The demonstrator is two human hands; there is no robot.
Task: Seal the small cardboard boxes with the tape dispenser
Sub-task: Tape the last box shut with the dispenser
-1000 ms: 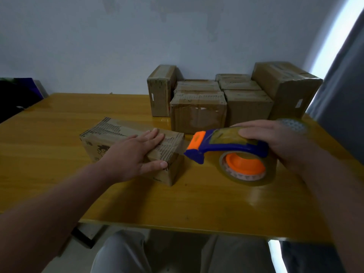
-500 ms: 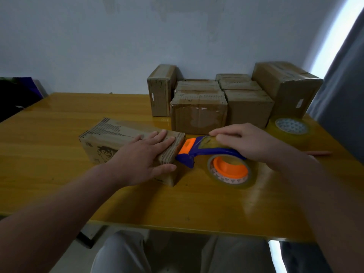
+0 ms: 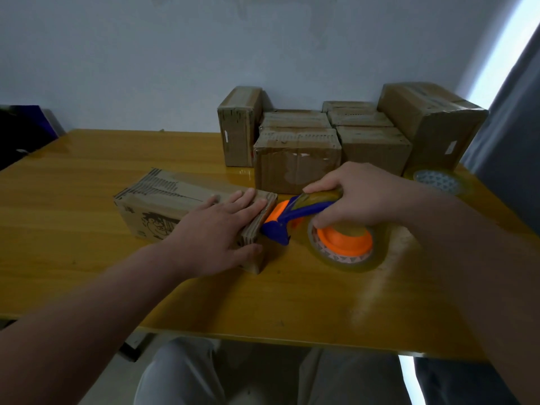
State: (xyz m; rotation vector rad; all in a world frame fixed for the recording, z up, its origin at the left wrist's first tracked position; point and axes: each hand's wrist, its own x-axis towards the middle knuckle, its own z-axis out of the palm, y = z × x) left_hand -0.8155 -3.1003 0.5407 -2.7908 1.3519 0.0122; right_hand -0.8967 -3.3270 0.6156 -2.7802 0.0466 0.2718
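Head view: near the middle of the yellow table, a small cardboard box lying lengthwise, pinned at its right end under the flat, straight-fingered left hand. Against that end, a blue and orange tape dispenser, gripped from above by the curled right hand. Along the far edge, more boxes; by the far right corner, a spare tape roll.

Hands hiding the action!
Left hand covers the box's near end, right hand hides the tape dispenser's handle; both forearms run off the frame. Back labels unreadable.
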